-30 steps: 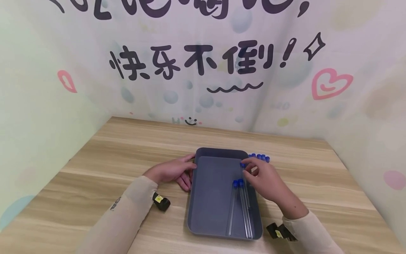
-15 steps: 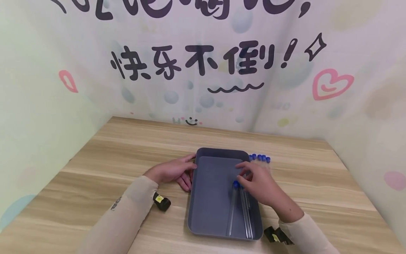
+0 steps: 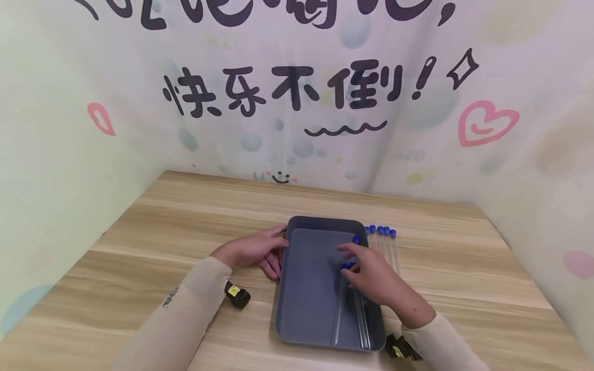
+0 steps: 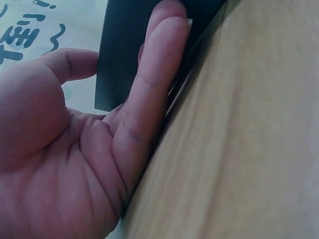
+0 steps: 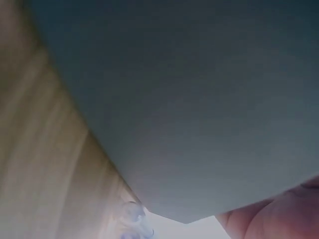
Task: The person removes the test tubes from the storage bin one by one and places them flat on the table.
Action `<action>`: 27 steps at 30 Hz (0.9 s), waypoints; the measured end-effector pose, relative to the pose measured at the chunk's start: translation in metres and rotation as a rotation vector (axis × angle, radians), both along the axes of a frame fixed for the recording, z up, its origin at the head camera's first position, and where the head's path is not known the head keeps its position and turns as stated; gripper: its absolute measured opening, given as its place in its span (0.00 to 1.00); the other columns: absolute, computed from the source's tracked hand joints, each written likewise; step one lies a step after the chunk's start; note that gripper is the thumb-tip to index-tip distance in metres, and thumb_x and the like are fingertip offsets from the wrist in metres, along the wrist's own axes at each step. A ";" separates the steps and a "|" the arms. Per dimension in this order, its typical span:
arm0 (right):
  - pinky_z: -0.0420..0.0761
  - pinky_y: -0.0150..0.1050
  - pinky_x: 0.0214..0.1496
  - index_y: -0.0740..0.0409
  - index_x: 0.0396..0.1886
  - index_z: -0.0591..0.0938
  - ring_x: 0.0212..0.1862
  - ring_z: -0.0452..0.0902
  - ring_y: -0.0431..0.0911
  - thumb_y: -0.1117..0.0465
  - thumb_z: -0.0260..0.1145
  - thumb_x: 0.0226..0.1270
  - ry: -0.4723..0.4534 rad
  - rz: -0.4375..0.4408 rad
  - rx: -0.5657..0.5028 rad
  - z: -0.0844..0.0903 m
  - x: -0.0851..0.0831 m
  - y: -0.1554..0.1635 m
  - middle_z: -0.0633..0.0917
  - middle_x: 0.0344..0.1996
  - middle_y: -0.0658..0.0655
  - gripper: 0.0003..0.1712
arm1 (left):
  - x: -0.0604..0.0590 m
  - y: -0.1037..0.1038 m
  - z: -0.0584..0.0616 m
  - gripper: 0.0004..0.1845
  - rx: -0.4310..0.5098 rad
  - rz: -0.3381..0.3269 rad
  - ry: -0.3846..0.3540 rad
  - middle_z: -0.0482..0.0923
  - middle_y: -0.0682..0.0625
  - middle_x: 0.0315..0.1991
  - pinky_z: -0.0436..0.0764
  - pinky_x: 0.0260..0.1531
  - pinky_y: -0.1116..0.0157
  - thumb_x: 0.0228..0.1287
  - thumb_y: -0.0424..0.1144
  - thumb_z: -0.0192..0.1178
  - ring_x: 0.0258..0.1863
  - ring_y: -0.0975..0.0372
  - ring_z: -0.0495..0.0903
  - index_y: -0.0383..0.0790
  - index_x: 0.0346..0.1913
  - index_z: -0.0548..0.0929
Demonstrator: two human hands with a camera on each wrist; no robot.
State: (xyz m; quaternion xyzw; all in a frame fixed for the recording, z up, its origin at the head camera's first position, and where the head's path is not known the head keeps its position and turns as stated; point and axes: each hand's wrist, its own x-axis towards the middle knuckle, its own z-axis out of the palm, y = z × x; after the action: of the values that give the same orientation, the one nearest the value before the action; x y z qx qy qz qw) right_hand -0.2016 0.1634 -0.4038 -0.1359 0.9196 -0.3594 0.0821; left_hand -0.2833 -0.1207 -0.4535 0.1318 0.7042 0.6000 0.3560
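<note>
A dark grey rectangular tray [image 3: 306, 288] lies on the table, its near wall toward the person. My left hand [image 3: 255, 250] rests against its left side; in the left wrist view, straight fingers [image 4: 144, 84] lie along the outer wall and the thumb touches the edge. Inside, along the right side, lie 3 clear tubes [image 3: 340, 314] with blue caps, one cap [image 3: 356, 239] farther back than the others. Over them is my right hand [image 3: 371, 273], thumb and forefinger spread apart beside two caps, with nothing between them. It hides part of the tubes.
Several more blue-capped clear tubes [image 3: 387, 242] lie in a row on the wooden table [image 3: 209, 216], just right of the tray. A printed cloth backdrop [image 3: 278, 149] stands behind the table. Black wrist cameras [image 3: 237, 294] sit at both sleeves.
My right hand has let go of a blue-capped tube at the tray's right side and moved left and toward the person, over the other two caps. The left hand and tray stay put.
</note>
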 end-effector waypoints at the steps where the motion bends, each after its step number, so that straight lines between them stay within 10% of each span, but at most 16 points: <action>1: 0.85 0.33 0.28 0.61 0.67 0.74 0.32 0.85 0.42 0.73 0.66 0.64 -0.004 -0.005 -0.004 -0.001 0.000 0.000 0.81 0.55 0.68 0.30 | 0.000 0.000 0.000 0.35 0.000 0.000 0.000 0.78 0.39 0.31 0.90 0.30 0.53 0.78 0.43 0.45 0.24 0.55 0.85 0.62 0.80 0.44; 27: 0.81 0.31 0.26 0.61 0.68 0.73 0.29 0.81 0.39 0.70 0.67 0.66 0.016 0.156 0.010 -0.008 -0.002 0.002 0.82 0.55 0.65 0.30 | 0.001 0.002 0.002 0.35 -0.007 0.005 -0.002 0.78 0.39 0.31 0.90 0.30 0.54 0.78 0.43 0.44 0.23 0.55 0.85 0.61 0.81 0.44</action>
State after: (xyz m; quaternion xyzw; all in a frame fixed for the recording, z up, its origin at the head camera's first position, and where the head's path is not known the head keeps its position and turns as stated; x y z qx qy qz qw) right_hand -0.2040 0.1653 -0.4121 -0.2096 0.9086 -0.3461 0.1029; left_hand -0.2823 -0.1189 -0.4511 0.1285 0.7063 0.5984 0.3557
